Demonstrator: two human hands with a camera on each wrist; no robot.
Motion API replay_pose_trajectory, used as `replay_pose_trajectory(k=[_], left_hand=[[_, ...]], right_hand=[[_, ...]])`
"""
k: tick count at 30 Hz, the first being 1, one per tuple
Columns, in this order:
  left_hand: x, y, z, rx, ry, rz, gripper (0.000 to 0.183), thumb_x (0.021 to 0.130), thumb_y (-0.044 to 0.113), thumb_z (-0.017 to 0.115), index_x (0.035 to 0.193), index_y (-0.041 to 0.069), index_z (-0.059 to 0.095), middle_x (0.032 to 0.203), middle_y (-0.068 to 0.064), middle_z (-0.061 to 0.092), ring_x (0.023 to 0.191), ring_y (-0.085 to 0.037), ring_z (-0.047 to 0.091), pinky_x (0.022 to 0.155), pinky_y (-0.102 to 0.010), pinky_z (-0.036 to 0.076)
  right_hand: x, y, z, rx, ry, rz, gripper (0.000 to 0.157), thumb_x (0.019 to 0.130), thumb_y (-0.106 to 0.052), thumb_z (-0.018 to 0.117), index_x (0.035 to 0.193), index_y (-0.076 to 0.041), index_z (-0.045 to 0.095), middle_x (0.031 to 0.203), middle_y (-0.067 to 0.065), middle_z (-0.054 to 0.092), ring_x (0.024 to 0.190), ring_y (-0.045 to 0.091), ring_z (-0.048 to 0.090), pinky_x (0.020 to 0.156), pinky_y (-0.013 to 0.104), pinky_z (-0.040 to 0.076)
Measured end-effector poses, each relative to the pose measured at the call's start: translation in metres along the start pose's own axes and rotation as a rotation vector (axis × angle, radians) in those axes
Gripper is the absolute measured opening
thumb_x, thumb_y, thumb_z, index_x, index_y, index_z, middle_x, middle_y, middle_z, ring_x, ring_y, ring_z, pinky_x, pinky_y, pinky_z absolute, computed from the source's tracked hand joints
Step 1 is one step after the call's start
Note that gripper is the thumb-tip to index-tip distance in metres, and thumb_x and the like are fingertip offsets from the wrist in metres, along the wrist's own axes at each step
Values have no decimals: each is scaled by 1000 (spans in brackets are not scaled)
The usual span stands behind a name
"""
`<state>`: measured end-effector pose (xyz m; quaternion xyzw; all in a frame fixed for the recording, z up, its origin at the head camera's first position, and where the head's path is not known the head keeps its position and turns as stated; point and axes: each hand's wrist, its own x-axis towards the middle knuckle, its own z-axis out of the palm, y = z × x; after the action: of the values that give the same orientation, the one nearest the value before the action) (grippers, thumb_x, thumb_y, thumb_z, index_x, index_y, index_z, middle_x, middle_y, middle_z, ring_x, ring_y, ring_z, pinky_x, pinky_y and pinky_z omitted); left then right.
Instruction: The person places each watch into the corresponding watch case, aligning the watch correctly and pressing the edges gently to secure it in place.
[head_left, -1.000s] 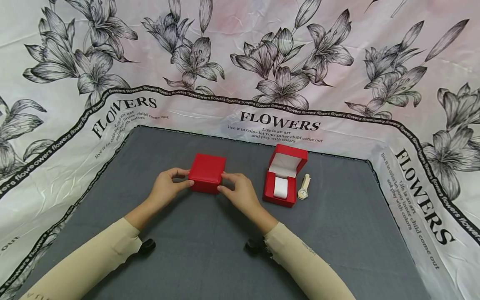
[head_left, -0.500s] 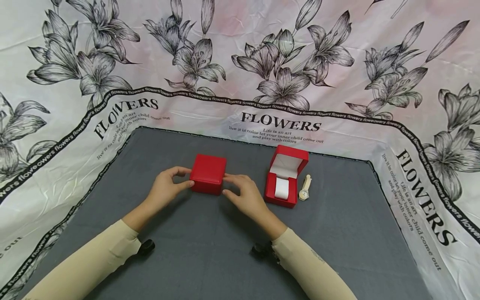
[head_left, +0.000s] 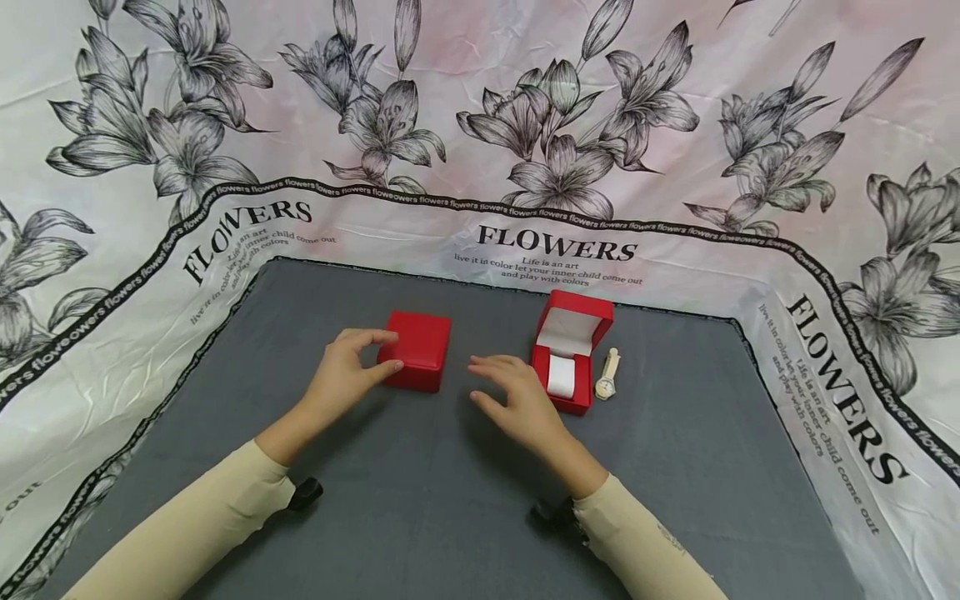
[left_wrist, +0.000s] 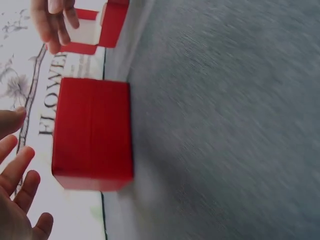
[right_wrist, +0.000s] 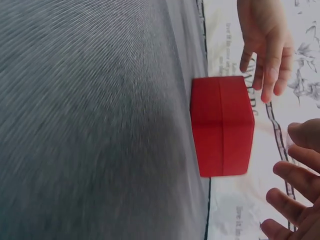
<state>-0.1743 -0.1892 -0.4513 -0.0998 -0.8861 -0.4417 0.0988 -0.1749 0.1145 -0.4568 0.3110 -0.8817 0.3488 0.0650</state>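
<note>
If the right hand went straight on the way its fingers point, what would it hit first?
The right hand would probably meet the closed red box first, though it might pass above; its height is unclear.

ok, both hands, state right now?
Left hand: open, holding nothing, near the closed red box.
Right hand: open, holding nothing.

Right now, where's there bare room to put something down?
Bare gray cloth lies right of the watch and between the sleeves. Crowded: the row of left hand, closed red box, right hand and open red box.
</note>
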Motion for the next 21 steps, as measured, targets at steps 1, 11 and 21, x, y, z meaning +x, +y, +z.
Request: replay_pose_trajectory(k=[1,11,21], left_hand=[[1,3,2,6,3,20,44,87,21,83,128,13,70,128,-6,69,123,-26,51,102,-56,38],[20,40,27,27,-21,181,45,85,25,86,126,16,71,123,-3,70,122,-21,52,104,-52,32],[35,72,68,81,-103,340,52,81,28,88,129,16,70,129,0,69,123,-22,53,100,-52,36]], right_hand=[[-2,1,-3,-3,8,-9,45,92,-20,77,136,-15,67,144,-1,62,133,21,52,111,51,40],[-25,11,-35,-35,100,-48,46,89,-14,79,133,-11,69,139,4,65,129,25,56,108,52,42],[-43,27,-59,-75,153,-51,46,87,-12,81,132,-9,70,132,7,69,126,27,58,105,51,46]])
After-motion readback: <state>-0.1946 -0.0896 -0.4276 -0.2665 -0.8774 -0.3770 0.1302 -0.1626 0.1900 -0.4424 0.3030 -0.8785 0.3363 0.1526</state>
